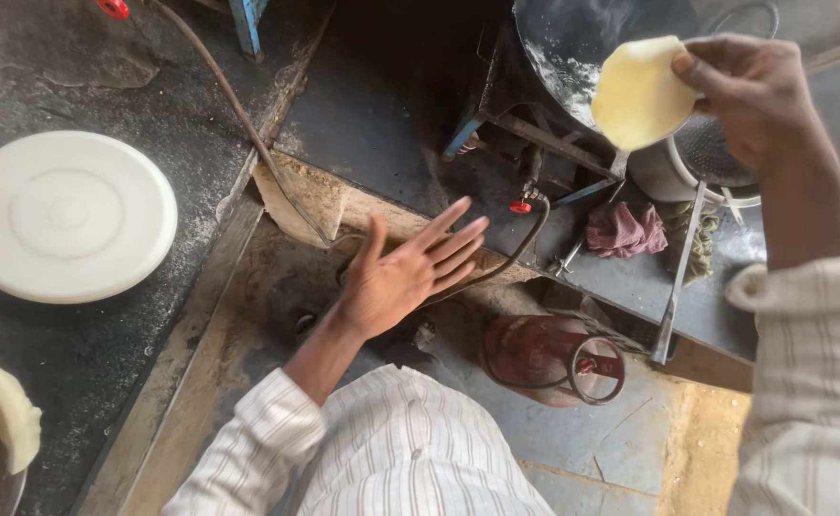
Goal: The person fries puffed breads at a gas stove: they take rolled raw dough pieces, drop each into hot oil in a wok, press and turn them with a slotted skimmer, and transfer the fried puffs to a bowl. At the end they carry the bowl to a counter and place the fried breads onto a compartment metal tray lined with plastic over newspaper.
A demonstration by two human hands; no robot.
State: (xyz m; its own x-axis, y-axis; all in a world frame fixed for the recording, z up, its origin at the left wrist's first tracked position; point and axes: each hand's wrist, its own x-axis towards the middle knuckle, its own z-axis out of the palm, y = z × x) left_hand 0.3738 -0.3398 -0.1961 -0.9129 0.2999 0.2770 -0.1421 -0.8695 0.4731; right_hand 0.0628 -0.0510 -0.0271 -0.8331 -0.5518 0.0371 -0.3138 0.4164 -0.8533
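Striped sleeves fill the bottom edge. Above them the left hand hangs flat and open, fingers spread, holding nothing, over a red gas cylinder on the floor. Farther up, the right hand pinches a thin round disc of pale dough by its edge, just over a dark pan. A white round board lies well apart at left.

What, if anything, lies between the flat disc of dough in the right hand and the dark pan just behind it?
Nothing visible does. The right hand holds the dough disc at the edge of the dark pan. The left hand is open and apart, lower down.
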